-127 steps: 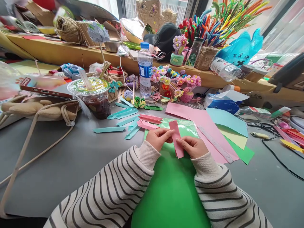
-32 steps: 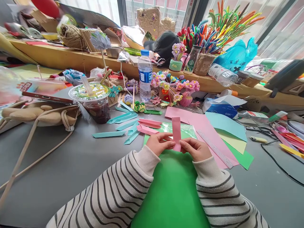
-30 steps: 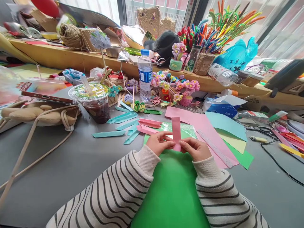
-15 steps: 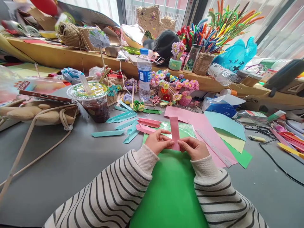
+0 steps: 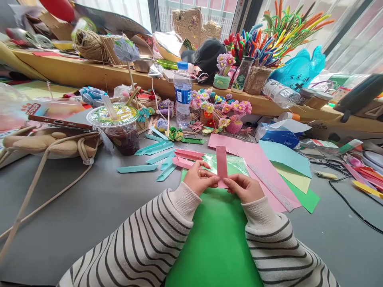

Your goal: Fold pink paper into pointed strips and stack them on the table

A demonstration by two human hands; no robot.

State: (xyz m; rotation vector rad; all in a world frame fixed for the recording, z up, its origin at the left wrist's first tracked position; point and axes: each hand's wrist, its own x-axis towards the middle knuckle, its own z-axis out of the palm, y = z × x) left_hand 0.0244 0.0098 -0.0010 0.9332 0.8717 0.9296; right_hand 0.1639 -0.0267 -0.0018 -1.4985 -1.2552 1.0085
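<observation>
Between my two hands a pink paper strip (image 5: 221, 161) stands upright, its lower end pinched. My left hand (image 5: 201, 178) is closed on the strip's lower left edge with thumb and fingertips. On the lower right edge my right hand (image 5: 243, 187) pinches the same strip. Just beyond my left hand lie folded pink paper pieces (image 5: 189, 154). To their left, several folded light-blue paper pieces (image 5: 154, 148) are scattered on the grey table (image 5: 86, 219). A green sheet (image 5: 218, 239) extends below my hands toward me.
Pink sheets (image 5: 254, 155) lie to the right under a clear ruler (image 5: 271, 188), beside light-blue paper (image 5: 287, 157). A lidded drink cup (image 5: 121, 135) stands at left, near a tan bag (image 5: 44, 143). A water bottle (image 5: 182, 95) stands behind. Scissors (image 5: 332, 164) lie far right.
The hands keep their pinch on the pink strip and have barely moved. The whole view has shifted very slightly.
</observation>
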